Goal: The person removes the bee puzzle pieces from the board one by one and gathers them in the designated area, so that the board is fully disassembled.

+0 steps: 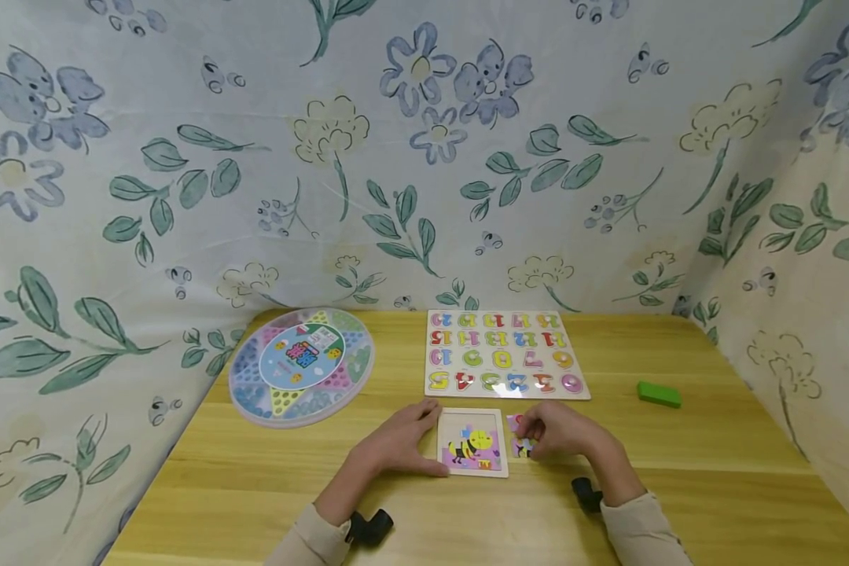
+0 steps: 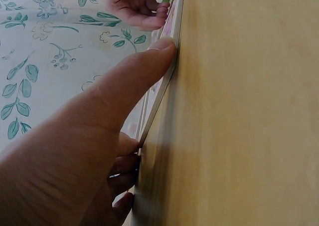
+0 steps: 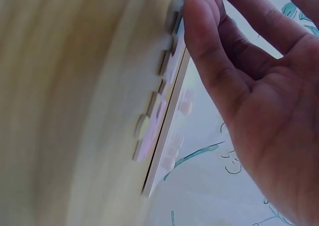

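Note:
A square wooden jigsaw tray point(image 1: 469, 474) lies on the table, its lower part filled with a bee picture point(image 1: 472, 448) on pink. My left hand point(image 1: 402, 440) holds it at the left side, thumb on the near edge and fingertips around the far left corner. Just right of the tray lie loose pink jigsaw pieces point(image 1: 521, 448), seen edge-on as pieces with knobs point(image 3: 149, 131) in the right wrist view. Over them, my right hand point(image 1: 562, 431) has thumb and fingertips drawn together at a piece, which they mostly hide.
Behind the tray lies a number board point(image 1: 505, 354) with coloured digits. A round star-patterned game board point(image 1: 248, 385) is at the left. To the right sits a green block point(image 1: 659, 395). Floral cloth point(image 1: 410, 220) hangs along the table's back and sides.

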A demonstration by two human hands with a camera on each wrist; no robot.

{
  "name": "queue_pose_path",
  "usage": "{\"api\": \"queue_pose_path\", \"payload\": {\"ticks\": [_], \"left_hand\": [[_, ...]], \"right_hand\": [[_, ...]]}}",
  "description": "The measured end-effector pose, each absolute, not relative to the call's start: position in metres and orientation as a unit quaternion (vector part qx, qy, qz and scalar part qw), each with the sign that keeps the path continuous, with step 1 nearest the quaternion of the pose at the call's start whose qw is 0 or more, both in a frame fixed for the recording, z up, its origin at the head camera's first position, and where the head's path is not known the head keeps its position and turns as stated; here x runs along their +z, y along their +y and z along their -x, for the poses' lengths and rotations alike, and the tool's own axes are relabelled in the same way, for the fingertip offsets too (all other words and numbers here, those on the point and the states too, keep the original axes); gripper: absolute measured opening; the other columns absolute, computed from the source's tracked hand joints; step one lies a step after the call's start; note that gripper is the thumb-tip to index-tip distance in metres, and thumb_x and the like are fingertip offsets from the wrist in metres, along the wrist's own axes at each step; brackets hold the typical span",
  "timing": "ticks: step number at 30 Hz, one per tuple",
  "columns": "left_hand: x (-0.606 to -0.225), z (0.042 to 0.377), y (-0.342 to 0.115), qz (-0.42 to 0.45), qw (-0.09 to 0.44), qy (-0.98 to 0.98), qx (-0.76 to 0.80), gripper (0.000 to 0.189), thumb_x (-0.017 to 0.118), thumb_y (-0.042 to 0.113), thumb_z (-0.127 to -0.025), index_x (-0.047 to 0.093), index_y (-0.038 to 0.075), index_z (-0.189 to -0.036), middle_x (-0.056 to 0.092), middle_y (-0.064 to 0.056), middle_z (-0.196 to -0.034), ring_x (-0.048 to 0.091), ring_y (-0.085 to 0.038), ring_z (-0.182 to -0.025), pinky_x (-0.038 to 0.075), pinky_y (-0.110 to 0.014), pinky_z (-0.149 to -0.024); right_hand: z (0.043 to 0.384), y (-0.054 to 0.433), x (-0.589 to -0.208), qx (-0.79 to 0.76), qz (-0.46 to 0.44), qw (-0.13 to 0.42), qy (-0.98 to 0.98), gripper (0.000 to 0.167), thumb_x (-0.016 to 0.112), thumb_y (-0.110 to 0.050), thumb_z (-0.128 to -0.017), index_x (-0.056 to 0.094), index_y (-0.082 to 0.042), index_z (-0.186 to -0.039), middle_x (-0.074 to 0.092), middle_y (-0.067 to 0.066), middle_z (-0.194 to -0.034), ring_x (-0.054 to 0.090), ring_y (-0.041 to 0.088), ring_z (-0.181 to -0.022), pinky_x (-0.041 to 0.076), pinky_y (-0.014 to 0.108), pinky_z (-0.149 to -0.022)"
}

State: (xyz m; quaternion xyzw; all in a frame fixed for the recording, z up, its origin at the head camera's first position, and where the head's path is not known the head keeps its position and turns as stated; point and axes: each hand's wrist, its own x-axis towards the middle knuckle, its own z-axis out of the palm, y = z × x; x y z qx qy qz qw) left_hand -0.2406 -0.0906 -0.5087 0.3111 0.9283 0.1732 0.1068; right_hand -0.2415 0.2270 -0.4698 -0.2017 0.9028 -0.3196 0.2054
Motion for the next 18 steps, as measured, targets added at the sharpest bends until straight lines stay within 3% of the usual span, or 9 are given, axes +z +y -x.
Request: {"api": "queue_pose_path", "payload": {"ticks": [18], "left_hand": [[-0.512, 0.243, -0.091, -0.309, 0.111, 0.928, 0.176, 0.114, 0.063, 0.079, -0.072, 0.024, 0.012, -0.155, 0.022, -0.005, -0.163, 0.025, -0.024, -0.149, 0.029, -0.041, -0.120]], "right_hand": [[0.241, 0.203, -0.467, -0.326, 0.199, 0.180, 0.906, 0.026, 0.082, -0.007, -0.072, 0.069, -0.007, -0.094, 0.063, 0.001, -0.084, 0.055, 0.016, -0.078, 0.050, 0.023, -0.064]]}}
